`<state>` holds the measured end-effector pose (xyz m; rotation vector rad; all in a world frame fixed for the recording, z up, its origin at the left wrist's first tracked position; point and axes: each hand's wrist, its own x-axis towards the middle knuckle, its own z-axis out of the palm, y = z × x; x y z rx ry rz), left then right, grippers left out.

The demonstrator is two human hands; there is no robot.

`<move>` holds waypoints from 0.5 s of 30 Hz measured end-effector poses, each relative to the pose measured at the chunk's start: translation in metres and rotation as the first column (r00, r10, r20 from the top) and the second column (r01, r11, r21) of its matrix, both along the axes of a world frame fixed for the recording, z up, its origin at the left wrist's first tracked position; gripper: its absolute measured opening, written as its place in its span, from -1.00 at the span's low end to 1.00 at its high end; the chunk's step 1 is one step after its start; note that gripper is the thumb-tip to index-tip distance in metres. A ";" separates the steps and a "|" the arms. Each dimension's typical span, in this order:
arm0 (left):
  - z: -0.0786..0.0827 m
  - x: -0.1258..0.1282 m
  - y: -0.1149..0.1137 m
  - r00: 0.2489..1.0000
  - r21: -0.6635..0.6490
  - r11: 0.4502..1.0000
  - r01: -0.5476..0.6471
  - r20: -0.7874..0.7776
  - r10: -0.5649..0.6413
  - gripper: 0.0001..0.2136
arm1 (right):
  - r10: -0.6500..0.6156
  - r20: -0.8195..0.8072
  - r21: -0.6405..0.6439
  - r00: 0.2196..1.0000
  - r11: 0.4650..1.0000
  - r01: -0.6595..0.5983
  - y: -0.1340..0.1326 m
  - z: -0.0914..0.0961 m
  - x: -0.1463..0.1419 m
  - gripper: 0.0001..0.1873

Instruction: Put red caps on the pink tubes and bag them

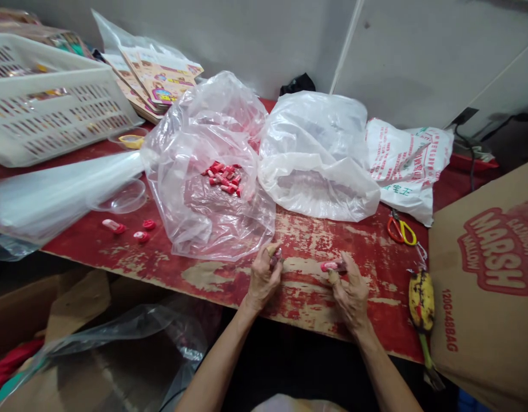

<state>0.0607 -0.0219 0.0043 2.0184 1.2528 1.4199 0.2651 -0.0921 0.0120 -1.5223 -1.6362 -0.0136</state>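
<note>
My left hand (pixel 264 276) rests on the worn red table (pixel 306 286) near its front edge, fingers closed around a small pinkish piece that is mostly hidden. My right hand (pixel 350 290) pinches a small pink-and-red capsule-shaped piece (pixel 331 266) between thumb and fingers, just right of the left hand. Beyond my hands lies an open clear plastic bag (pixel 203 183) holding several small red and pink pieces (pixel 223 178). Three more loose pieces (pixel 133 228) lie on the table to the left.
A white slotted basket (pixel 53 97) and printed cards (pixel 161 80) are at back left. A whitish plastic bag (pixel 319 154) and printed bag (pixel 407 163) lie behind. Scissors (pixel 401 229), a banana (pixel 421 300) and a cardboard box (pixel 487 286) are at right.
</note>
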 end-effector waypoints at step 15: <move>-0.002 0.001 0.000 0.999 -0.032 0.999 -0.031 -0.011 0.031 -0.57 | -0.008 0.045 -0.046 0.999 0.999 0.011 -0.002 -0.005 -0.004 -0.51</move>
